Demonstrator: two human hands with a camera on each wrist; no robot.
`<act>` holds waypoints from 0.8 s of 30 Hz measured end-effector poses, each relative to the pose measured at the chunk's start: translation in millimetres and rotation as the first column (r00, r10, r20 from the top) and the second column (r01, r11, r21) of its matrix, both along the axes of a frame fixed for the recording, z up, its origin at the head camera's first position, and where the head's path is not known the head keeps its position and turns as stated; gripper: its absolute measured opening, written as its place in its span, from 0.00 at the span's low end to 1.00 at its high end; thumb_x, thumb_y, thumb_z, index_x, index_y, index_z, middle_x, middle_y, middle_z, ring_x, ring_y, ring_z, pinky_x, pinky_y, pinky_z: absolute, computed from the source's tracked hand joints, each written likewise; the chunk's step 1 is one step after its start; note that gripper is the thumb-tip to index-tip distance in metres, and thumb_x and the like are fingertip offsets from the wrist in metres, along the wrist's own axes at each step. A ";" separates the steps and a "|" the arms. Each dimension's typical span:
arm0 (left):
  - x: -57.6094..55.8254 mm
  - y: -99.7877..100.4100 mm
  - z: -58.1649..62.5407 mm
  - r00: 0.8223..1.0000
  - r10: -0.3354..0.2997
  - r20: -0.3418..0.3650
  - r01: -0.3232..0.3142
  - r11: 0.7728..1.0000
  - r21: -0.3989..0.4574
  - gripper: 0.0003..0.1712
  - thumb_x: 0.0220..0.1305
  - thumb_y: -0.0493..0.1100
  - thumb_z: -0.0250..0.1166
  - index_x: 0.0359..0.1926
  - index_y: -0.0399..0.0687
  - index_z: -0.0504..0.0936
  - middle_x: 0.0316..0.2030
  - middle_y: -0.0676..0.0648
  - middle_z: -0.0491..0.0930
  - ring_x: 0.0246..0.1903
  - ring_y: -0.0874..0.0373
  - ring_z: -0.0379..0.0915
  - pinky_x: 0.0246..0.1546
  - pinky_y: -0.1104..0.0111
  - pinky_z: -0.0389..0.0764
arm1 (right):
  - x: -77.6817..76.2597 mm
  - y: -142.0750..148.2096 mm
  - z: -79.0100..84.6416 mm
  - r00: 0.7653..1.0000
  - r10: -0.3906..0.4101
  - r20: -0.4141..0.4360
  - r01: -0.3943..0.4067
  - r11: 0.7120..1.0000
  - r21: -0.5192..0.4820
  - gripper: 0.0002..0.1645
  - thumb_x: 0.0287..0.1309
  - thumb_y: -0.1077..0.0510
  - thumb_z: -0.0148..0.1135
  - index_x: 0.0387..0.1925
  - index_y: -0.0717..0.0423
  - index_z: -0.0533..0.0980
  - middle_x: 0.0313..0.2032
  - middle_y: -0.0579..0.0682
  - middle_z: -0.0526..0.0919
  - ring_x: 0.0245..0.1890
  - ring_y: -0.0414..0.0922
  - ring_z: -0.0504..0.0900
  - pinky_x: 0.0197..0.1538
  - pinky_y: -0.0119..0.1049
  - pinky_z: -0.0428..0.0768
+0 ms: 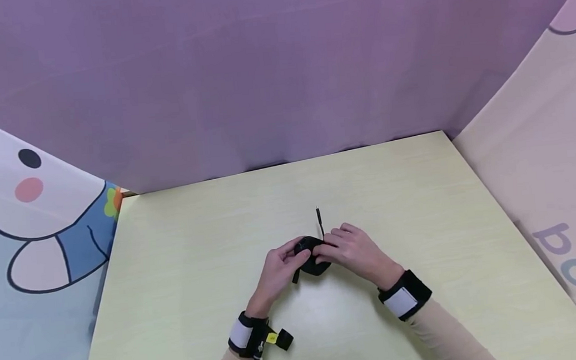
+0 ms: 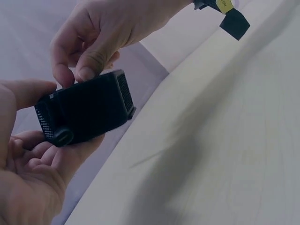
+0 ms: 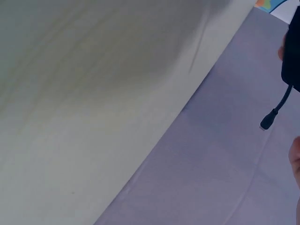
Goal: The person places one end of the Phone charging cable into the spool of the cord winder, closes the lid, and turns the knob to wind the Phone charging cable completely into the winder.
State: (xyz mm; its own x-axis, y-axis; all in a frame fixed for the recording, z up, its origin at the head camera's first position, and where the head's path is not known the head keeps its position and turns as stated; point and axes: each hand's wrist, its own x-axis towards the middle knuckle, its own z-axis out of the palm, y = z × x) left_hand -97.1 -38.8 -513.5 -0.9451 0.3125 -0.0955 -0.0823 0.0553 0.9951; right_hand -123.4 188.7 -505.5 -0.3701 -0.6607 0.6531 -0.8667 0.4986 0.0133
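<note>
Both hands are at a small black boxy device point(image 1: 316, 268), held up over the middle of the table. My left hand point(image 1: 276, 270) grips it from the left, thumb on one side and fingers underneath. In the left wrist view the device point(image 2: 91, 110) shows perforated grilles at its ends and a rounded stub near a lower corner. The curled fingers and thumb of my right hand point(image 1: 355, 253) pinch at its upper edge; what exactly lies between them I cannot tell. A short black cable point(image 1: 319, 217) with a plug sticks out beyond the device, and its plug point(image 3: 267, 120) hangs free.
The pale wooden table point(image 1: 196, 231) spreads around the hands. A purple curtain point(image 1: 261, 81) stands behind its far edge, with printed cloth panels at the left point(image 1: 47, 252) and right point(image 1: 533, 174). A black wrist camera point(image 1: 284, 340) juts from the left wrist strap.
</note>
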 end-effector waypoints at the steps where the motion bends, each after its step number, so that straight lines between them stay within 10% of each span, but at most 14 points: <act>1: -0.1 0.4 -1.0 1.000 0.003 -0.003 -0.003 1.000 -0.003 0.27 0.73 0.39 0.65 0.68 0.32 0.75 0.55 0.30 0.83 0.51 0.46 0.85 0.48 0.71 0.84 | 0.2 0.3 -0.6 1.000 0.009 0.012 -0.009 1.000 0.000 0.11 0.64 0.45 0.67 0.38 0.47 0.84 0.31 0.41 0.84 0.28 0.40 0.81 0.34 0.33 0.77; 14: -2.7 4.3 -11.5 0.996 0.087 0.015 -0.087 0.996 -0.030 0.27 0.73 0.40 0.65 0.68 0.30 0.74 0.55 0.30 0.83 0.53 0.42 0.84 0.51 0.71 0.83 | 2.6 -0.5 -11.6 0.988 0.013 0.153 -0.007 0.999 -0.040 0.11 0.63 0.49 0.72 0.45 0.47 0.86 0.32 0.41 0.79 0.27 0.37 0.76 0.32 0.32 0.77; 24: -2.4 6.5 -16.7 0.990 0.138 0.039 -0.137 0.990 -0.025 0.26 0.71 0.39 0.66 0.66 0.30 0.76 0.53 0.29 0.83 0.52 0.41 0.84 0.49 0.72 0.83 | 3.5 -7.2 -15.8 0.938 -0.151 0.311 0.188 0.978 -0.094 0.14 0.74 0.52 0.61 0.52 0.54 0.82 0.40 0.47 0.83 0.30 0.42 0.82 0.36 0.38 0.84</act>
